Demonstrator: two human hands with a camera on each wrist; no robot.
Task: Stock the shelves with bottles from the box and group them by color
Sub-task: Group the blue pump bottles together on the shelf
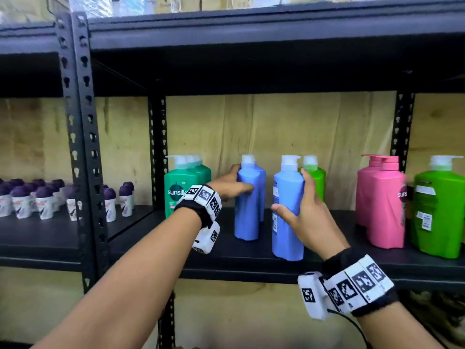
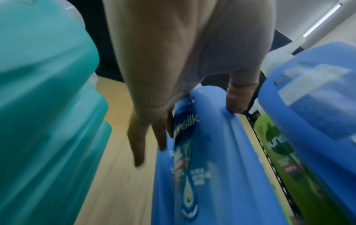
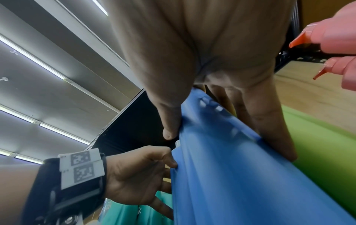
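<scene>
Behind the front blue bottle [image 1: 247,205], a second blue bottle [image 1: 262,187] shows only a sliver of shoulder and side. The left hand [image 1: 232,183] hides its fingers behind that pair. A lime-green bottle [image 1: 316,176] stands largely concealed by the blue bottle [image 1: 286,210] in the right hand [image 1: 305,217]. The rightmost lime-green bottle [image 1: 439,207] is cut by the frame edge. Wrist views blur the label print.

shelf [image 1: 251,260] black, perforated black posts | backing panel [image 1: 276,127] pale wood grain | bottles at centre left [image 1: 176,195] teal green, white pumps | bottles at centre [image 1: 247,210] blue, white pumps | bottles at right [image 1: 380,205] pink, pink pumps | bottle at far right [image 1: 437,210] lime green | small containers at left [image 1: 45,205] white, purple caps | wristbands [image 1: 357,285] black, white tags with black square codes
</scene>
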